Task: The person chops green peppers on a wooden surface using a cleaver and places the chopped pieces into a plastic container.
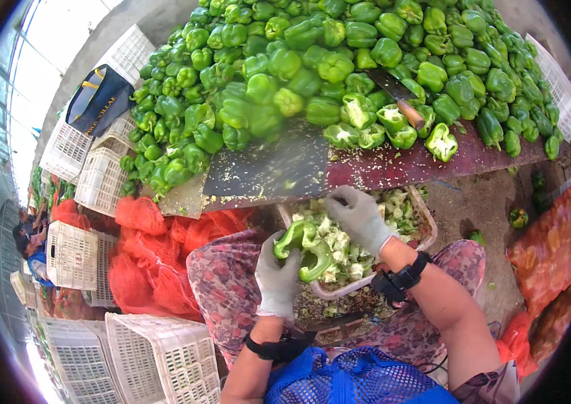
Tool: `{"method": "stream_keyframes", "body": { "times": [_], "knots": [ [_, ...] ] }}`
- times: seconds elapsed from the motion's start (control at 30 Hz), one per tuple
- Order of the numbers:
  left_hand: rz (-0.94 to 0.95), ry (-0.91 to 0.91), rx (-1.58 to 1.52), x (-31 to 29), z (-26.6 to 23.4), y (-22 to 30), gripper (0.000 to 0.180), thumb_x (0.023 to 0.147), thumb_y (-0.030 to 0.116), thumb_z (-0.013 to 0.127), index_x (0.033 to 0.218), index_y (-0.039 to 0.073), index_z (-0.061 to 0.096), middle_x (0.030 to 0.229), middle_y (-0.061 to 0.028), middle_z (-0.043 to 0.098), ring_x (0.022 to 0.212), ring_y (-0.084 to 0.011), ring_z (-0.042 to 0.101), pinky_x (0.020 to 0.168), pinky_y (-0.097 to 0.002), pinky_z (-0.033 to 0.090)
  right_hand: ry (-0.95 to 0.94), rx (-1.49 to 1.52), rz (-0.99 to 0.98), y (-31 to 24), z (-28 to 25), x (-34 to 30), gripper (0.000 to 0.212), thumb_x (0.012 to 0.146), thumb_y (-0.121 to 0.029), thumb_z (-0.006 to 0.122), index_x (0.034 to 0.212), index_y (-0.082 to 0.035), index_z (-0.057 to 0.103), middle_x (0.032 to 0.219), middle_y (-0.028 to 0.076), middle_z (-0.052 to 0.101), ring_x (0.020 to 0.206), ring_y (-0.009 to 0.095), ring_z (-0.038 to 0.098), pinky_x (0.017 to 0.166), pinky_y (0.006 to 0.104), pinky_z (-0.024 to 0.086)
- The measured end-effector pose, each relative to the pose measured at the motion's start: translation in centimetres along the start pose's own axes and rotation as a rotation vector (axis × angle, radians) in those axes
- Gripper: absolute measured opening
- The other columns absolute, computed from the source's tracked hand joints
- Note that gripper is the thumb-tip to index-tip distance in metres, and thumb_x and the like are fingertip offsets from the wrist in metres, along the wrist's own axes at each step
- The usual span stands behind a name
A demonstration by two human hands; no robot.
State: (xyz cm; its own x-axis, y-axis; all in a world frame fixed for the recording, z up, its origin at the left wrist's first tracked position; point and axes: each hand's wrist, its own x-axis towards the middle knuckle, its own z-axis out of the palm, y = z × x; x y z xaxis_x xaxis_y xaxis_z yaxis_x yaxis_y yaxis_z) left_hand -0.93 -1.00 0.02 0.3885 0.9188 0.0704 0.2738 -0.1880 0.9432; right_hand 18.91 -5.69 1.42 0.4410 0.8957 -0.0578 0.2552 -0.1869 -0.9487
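Note:
My left hand, in a pale grey glove, is closed around a cut green bell pepper. The pepper is split into two hollow pieces that curve apart over the crate. My right hand, gloved the same way, hangs above the crate's far side. Its fingers are loosely curved, with a gap between thumb and forefinger and nothing seen in it. Beneath both hands, pepper cores and seedy scraps fill a white plastic crate between my knees.
A big heap of whole green peppers covers the board ahead. Several cut peppers and a wooden-handled cleaver lie at its near edge. Red mesh sacks and white crates stand left; a filled red sack is at right.

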Motion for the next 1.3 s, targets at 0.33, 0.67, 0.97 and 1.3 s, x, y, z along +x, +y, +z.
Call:
{"method": "stream_keyframes", "body": {
  "times": [0.33, 0.67, 0.97, 1.3],
  "knots": [
    [-0.447, -0.336, -0.728, -1.3, 0.7, 2.3, 0.049, 0.086, 0.001, 0.062, 0.133, 0.005, 0.047, 0.121, -0.0066, 0.057, 0.108, -0.0163, 0.059, 0.091, -0.0308, 0.05, -0.175, 1.139, 0.346, -0.1, 2.4, -0.7, 0.032, 0.096, -0.009, 0.051, 0.127, -0.002, 0.054, 0.116, 0.008, 0.062, 0.098, 0.016, 0.062, 0.085, 0.029, 0.054],
    [-0.612, -0.303, -0.795, -2.2, 0.7, 1.7, 0.052, 0.086, -0.003, 0.057, 0.136, 0.003, 0.046, 0.122, -0.0083, 0.059, 0.106, -0.0178, 0.061, 0.091, -0.0309, 0.051, -0.535, 1.133, 0.349, 0.9, 3.2, -2.3, 0.034, 0.099, -0.018, 0.043, 0.13, -0.007, 0.053, 0.114, 0.007, 0.062, 0.099, 0.014, 0.061, 0.086, 0.027, 0.05],
    [-0.55, -0.258, -0.849, -3.0, -2.4, 0.9, 0.037, 0.089, 0.005, 0.058, 0.125, 0.008, 0.053, 0.113, -0.008, 0.062, 0.1, -0.0234, 0.064, 0.087, -0.038, 0.055, -0.67, 0.52, -0.146, 0.2, 5.4, -3.1, 0.041, 0.102, -0.033, 0.036, 0.133, -0.01, 0.051, 0.13, 0.004, 0.053, 0.12, 0.014, 0.046, 0.105, 0.0279, 0.033],
    [-0.121, 0.544, -0.306, -5.1, -32.3, 1.2, 0.041, 0.086, 0.015, 0.065, 0.124, 0.007, 0.053, 0.116, -0.0093, 0.058, 0.102, -0.0231, 0.059, 0.086, -0.0362, 0.051, -0.416, 0.823, 0.288, -1.5, 2.5, -2.0, 0.059, 0.1, -0.048, 0.041, 0.128, 0.002, 0.053, 0.133, 0.015, 0.053, 0.128, 0.026, 0.046, 0.11, 0.0362, 0.033]
  ]
}}
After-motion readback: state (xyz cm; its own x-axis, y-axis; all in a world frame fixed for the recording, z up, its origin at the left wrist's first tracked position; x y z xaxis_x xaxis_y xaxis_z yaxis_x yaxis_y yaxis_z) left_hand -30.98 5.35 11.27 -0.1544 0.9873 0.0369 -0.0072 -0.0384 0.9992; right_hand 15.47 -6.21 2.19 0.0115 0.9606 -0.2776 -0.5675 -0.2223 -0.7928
